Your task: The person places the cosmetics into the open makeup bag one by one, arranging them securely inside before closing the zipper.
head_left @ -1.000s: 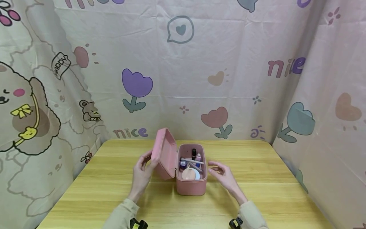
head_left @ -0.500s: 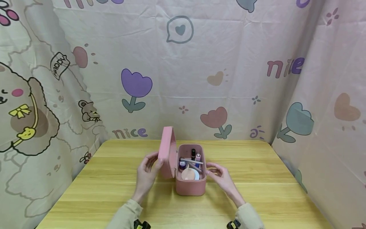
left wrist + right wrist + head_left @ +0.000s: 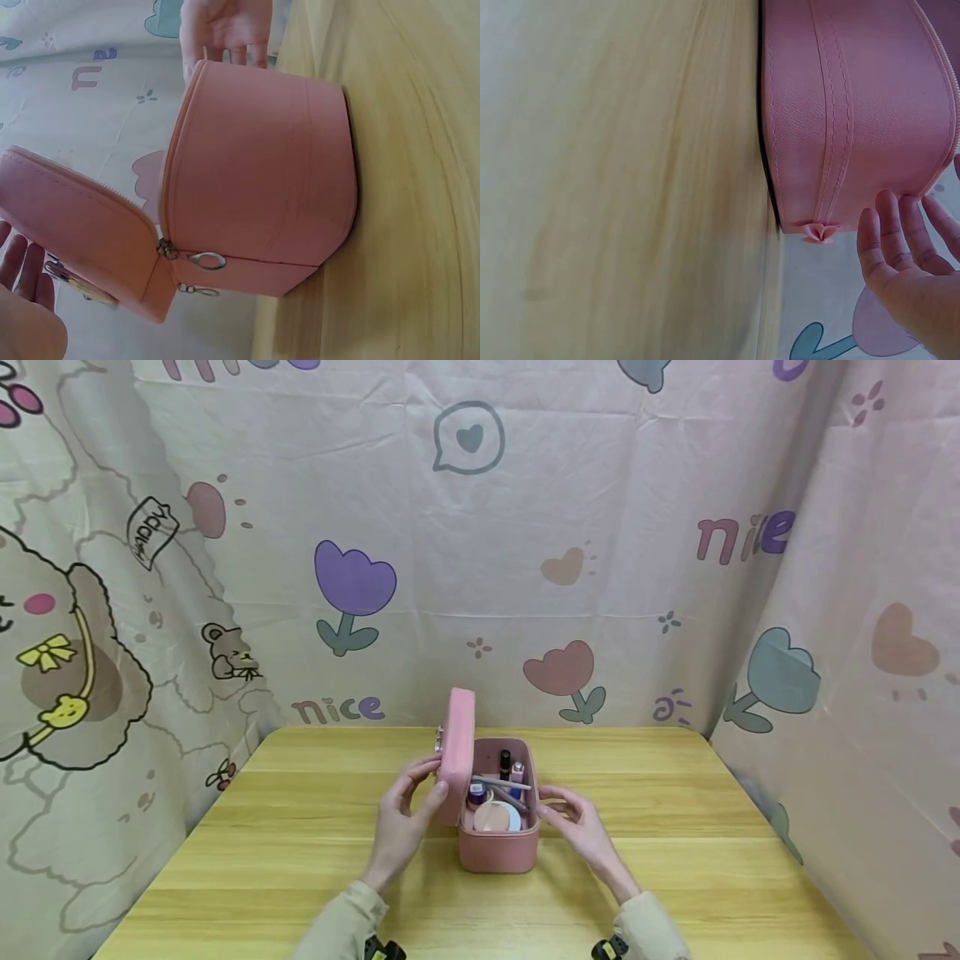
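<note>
A pink zip-up makeup case stands on the table, its hinged lid tilted up on the left side. My left hand touches the lid's outer face, thumb toward the near end; in the left wrist view its fingers lie by the carry handle. My right hand has its fingertips at the case's right rim, fingers extended. Inside lie a round powder compact, a small dark jar, a black tube, a pink-and-blue tube and slim sticks.
The light wooden table reaches back to a patterned curtain, which also hangs along both sides. Two zip pulls dangle near the hinge. A small pink fabric tab sticks out of the case's side.
The lid has swung rightward and up from leaning left to near upright, with my left hand following it. My right hand has come in slightly to the case's right rim.
</note>
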`<state>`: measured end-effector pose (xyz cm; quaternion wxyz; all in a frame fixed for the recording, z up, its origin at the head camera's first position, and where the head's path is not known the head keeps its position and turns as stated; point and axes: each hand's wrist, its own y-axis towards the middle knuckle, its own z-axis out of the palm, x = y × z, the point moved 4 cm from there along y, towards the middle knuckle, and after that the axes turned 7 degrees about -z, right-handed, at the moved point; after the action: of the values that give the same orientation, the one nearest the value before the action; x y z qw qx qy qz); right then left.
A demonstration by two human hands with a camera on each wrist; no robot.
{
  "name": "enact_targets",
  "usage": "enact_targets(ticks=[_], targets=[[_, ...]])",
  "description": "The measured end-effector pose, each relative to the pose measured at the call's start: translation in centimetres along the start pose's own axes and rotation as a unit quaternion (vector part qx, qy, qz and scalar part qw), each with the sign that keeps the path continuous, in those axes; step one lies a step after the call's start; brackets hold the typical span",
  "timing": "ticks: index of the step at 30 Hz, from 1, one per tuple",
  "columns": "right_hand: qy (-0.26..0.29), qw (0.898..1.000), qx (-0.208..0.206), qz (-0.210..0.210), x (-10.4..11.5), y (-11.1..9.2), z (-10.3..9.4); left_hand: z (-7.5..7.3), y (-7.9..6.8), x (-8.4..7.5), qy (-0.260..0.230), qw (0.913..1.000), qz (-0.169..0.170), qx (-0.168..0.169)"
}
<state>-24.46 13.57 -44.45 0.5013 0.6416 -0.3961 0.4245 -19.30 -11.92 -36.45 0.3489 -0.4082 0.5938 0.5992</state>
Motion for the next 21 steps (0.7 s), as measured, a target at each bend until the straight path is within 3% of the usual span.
enact_targets(ticks=[9, 14, 21], targets=[[0.016, 1.000, 0.006, -0.006, 0.0, 0.0, -0.1, 1.3, -0.2, -0.3, 0.022, 0.9962, 0.052, 0.067], [0.017, 1.000, -0.002, -0.001, -0.1, 0.0, -0.2, 1.0, -0.2, 0.4, 0.020, 0.9972, 0.021, 0.069], [0.030, 0.999, -0.013, 0.011, -0.1, 0.2, -0.3, -0.3, 0.5, 4.0, 0.022, 0.9983, -0.018, 0.051]])
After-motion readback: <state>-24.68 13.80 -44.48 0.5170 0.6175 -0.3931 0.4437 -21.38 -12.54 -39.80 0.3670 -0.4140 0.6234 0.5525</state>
